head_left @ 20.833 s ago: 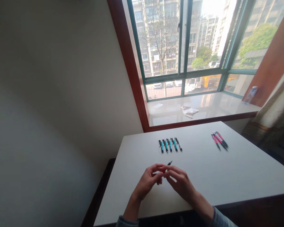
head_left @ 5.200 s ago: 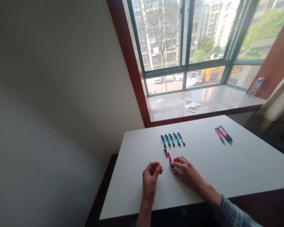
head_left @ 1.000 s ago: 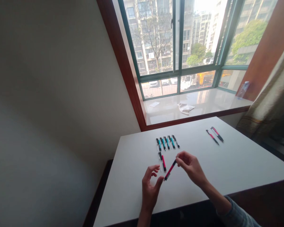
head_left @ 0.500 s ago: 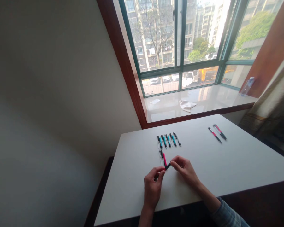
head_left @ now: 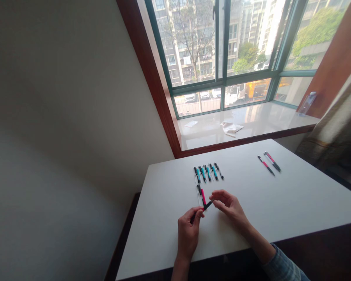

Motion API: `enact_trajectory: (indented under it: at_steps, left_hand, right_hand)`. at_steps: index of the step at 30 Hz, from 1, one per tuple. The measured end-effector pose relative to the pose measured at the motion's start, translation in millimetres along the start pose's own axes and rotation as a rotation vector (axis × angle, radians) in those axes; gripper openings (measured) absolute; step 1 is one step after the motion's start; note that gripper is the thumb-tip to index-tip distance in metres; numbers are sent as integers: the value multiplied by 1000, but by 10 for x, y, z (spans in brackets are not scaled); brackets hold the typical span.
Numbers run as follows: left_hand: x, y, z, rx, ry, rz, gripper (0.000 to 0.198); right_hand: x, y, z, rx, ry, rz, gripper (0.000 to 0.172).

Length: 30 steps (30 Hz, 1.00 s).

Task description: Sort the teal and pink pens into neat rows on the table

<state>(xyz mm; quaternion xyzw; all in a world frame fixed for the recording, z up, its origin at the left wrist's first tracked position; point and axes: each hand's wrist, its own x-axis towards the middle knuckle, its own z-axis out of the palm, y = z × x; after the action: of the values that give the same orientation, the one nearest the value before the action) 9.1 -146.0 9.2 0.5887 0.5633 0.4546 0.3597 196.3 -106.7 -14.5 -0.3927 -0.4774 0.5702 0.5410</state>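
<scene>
My left hand (head_left: pixel 188 230) is closed round the lower part of a pink-and-black pen (head_left: pixel 206 205). My right hand (head_left: pixel 229 205) pinches the pen's black upper end, just above the white table (head_left: pixel 251 203). Right behind the hands another pink pen (head_left: pixel 202 194) lies on the table with a black piece beside it. Farther back, a row of several teal-and-black pens (head_left: pixel 208 173) lies side by side. Two pink pens (head_left: pixel 269 162) rest at the far right.
The table stands against a grey wall on the left. Behind it a white window sill (head_left: pixel 251 125) carries a crumpled cloth (head_left: pixel 231 128), a small paper (head_left: pixel 190 123) and a clear bottle (head_left: pixel 307 103). A curtain (head_left: pixel 336 128) hangs at the right.
Over the last second my right hand brought the pink pen down to my left hand, which closed on it. Both hands now hold it low over the table.
</scene>
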Motion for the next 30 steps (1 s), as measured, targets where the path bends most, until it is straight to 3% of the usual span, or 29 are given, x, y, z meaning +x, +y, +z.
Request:
enact_trajectory:
  at_steps: [7,12,16,23,30]
  left_hand:
    - [-15,-31,-11,9,-27,4,37]
    - [-16,-57,-19,-45,9,-1,41]
    - [-12,-95,-28,-113,64,-14,42]
    - [-29,-145,-46,-148,86,-33,38]
    - [-36,-165,-62,-153,116,-25,36]
  right_hand:
    - [-31,-112,83,22,49,-24,36]
    - [51,-244,-8,-13,70,-116,31]
    - [226,-277,-84,-283,35,-181,32]
    - [509,-5,13,-829,-79,-279,31]
    - [752,26,170,-1027,-94,-326,39]
